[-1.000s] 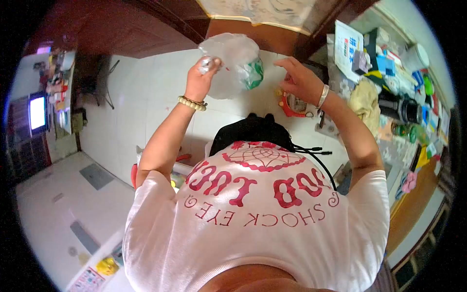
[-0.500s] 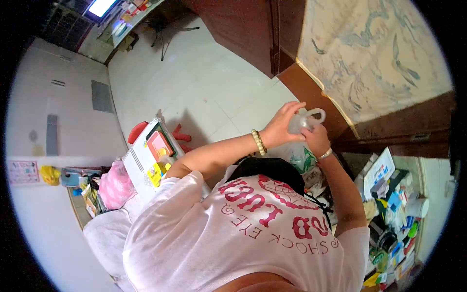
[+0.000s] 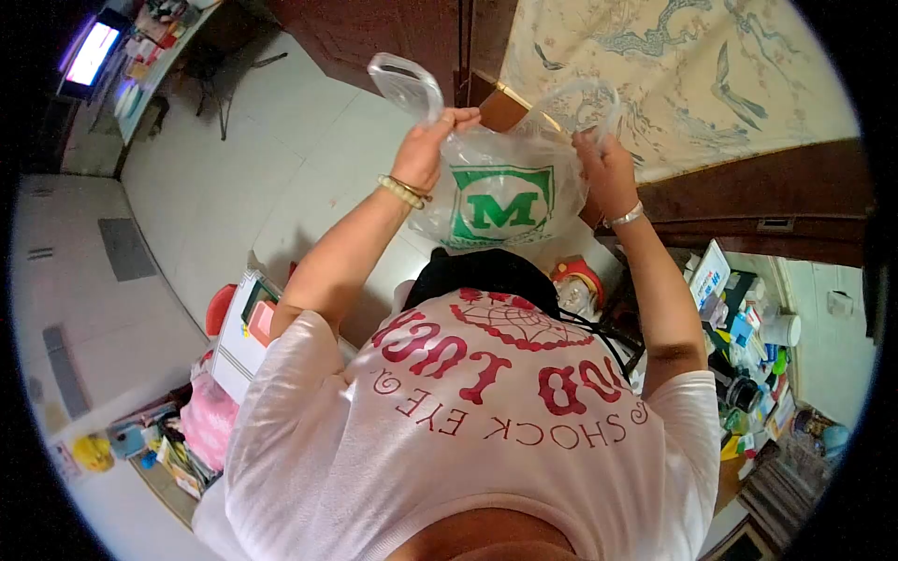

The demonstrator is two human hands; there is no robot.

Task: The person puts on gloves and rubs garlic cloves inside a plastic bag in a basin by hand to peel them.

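A clear plastic bag (image 3: pixel 500 154) with a green printed square and a large letter M hangs spread between my two hands, in front of my body. My left hand (image 3: pixel 426 154), with beads at the wrist, is closed around the left handle, whose loop sticks up above the fingers. On the other side my right hand (image 3: pixel 606 173), wearing a silver bracelet, grips the bag near the right handle, which arcs upward. What the bag holds, if anything, I cannot make out.
Ahead are a pale tiled floor (image 3: pixel 271 140) and a dark red wooden cabinet (image 3: pixel 374 42). A bird-patterned cloth (image 3: pixel 655 93) hangs at the upper right. Cluttered items crowd a surface by a white cup (image 3: pixel 782 330). A white box-like table (image 3: pixel 234 346) stands left.
My hands were close together on the bunched-up bag. They have moved apart, spreading it by its handles so the green print faces me. The view has shifted too.
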